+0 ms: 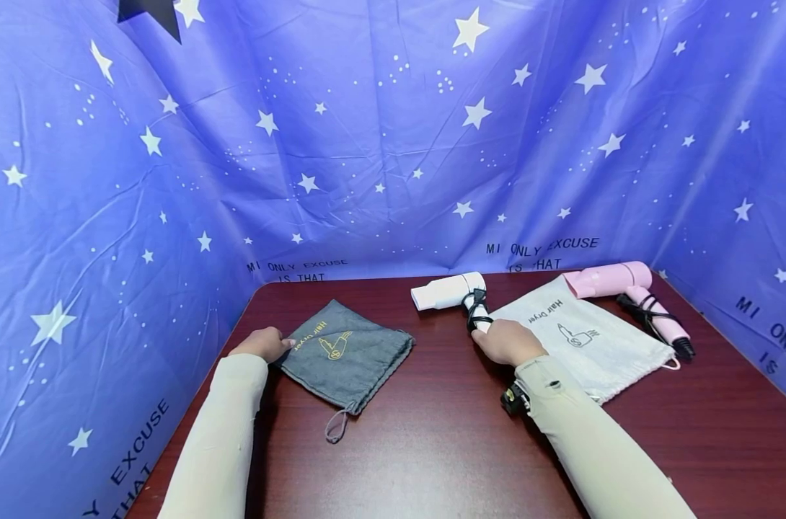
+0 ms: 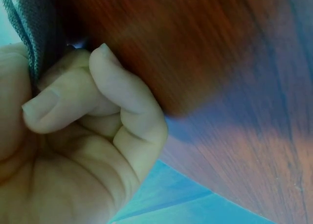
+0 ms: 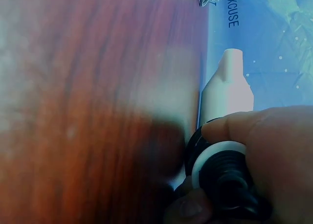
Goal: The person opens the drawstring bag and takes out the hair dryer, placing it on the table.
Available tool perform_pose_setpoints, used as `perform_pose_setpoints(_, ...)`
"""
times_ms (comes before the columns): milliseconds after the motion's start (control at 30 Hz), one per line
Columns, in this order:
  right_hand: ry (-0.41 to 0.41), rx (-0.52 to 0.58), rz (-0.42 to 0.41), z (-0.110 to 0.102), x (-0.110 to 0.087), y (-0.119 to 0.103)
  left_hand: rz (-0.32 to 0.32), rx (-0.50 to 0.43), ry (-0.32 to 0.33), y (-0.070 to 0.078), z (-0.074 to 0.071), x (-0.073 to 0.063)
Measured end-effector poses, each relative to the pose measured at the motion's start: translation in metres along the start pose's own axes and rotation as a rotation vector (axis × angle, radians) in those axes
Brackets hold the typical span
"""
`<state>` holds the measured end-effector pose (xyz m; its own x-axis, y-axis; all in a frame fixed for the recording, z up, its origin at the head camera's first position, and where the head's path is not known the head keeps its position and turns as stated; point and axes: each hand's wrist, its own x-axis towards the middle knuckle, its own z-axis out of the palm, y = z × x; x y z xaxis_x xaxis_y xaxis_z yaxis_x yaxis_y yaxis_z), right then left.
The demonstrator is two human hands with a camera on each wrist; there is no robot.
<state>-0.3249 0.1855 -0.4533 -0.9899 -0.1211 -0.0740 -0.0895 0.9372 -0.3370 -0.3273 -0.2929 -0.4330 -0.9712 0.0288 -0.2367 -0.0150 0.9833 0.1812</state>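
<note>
My left hand (image 1: 263, 344) pinches the left corner of a dark grey drawstring pouch (image 1: 373, 346) printed with a gold hair dryer picture. In the left wrist view the curled fingers (image 2: 63, 97) have the cloth edge between thumb and fingers. Farther right, my right hand (image 1: 510, 343) grips the handle of a white hair dryer (image 1: 448, 291), whose nozzle points left. A black cord is wound round that handle. The right wrist view shows thumb and fingers about the handle's end, with the white barrel (image 3: 227, 97) beyond.
A white drawstring pouch (image 1: 601, 360) lies flat right of my right hand. Behind it, a pink hair dryer (image 1: 616, 277) with its cord wrapped rests near the back right corner. Blue star-printed cloth (image 1: 380, 144) stands around the dark red wooden table (image 1: 393, 461).
</note>
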Motion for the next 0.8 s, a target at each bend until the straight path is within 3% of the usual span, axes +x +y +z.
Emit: perform_pose_setpoints(800, -0.015, 0.002, 0.051, 0.0, 0.018, -0.001, -0.019, -0.005, -0.04, -0.001, -0.003, 0.003)
